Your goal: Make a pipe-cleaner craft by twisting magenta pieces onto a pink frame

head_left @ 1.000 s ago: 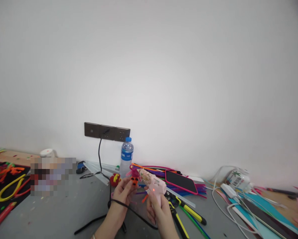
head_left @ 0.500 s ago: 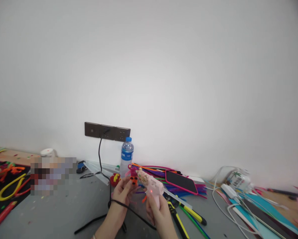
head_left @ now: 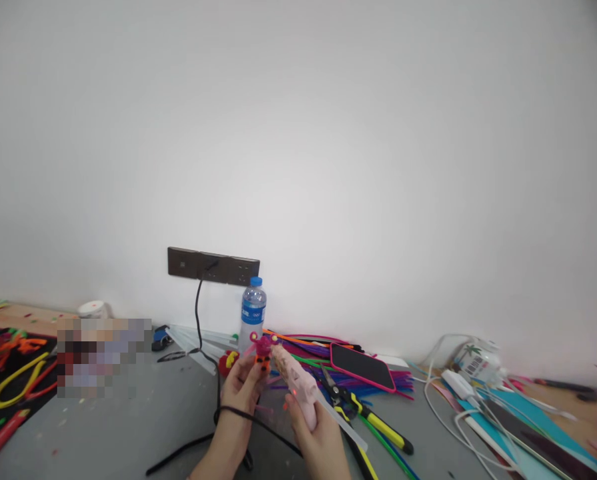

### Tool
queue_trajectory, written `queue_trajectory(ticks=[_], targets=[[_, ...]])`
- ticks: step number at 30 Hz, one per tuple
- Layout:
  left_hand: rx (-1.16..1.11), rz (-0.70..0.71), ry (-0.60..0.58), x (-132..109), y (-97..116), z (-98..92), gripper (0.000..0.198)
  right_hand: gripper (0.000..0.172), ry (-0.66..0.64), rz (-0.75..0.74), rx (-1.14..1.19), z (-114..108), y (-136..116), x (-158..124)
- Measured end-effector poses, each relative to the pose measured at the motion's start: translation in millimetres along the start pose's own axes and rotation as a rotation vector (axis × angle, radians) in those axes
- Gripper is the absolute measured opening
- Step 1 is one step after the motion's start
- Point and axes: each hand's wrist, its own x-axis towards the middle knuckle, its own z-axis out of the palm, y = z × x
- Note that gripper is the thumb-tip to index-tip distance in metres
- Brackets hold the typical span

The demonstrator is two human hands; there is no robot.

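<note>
Between the fingers of my left hand (head_left: 239, 393) is a small fuzzy pipe-cleaner figure (head_left: 263, 347), magenta on top with two curled feelers and orange with dark spots below. My right hand (head_left: 313, 427) is closed around the handle of a pink hot glue gun (head_left: 299, 381), a red light glowing on it. A clear glue stick (head_left: 351, 430) sticks out of the gun's rear. The gun's nozzle is close beside the figure; whether they touch I cannot tell. A red and yellow fuzzy piece (head_left: 228, 362) shows just behind my left hand.
Behind my hands stand a water bottle (head_left: 253, 313) and a pile of pipe cleaners (head_left: 313, 350) with a phone (head_left: 362, 367) on it. Yellow-black pliers (head_left: 378, 427) lie right. A black cord (head_left: 261, 419) crosses my left wrist. White cables (head_left: 458, 413) tangle at far right.
The glue gun has turned, its rear swinging down and toward me, and more of the pliers shows. My left hand and the figure have shifted slightly left.
</note>
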Motion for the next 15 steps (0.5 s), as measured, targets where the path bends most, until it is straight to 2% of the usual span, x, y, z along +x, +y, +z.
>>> queue_trajectory(ticks=[3, 7, 11, 15], targets=[[-0.006, -0.019, -0.004, 0.4, 0.0, -0.8, 0.043, 0.045, 0.054, 0.051, 0.056, -0.6, 6.9, -1.1], [0.014, -0.040, -0.037, 0.1, -0.7, -2.6, 0.043, 0.042, 0.054, 0.146, 0.199, 0.5, 14.7, -2.3], [0.049, -0.082, -0.066, -4.1, -1.8, -3.6, 0.041, 0.046, 0.049, 0.204, 0.252, 5.4, 12.1, -4.1], [0.049, -0.117, -0.077, -10.0, -4.2, -2.6, 0.042, 0.049, 0.044, 0.198, 0.280, 9.9, 6.4, -8.2]])
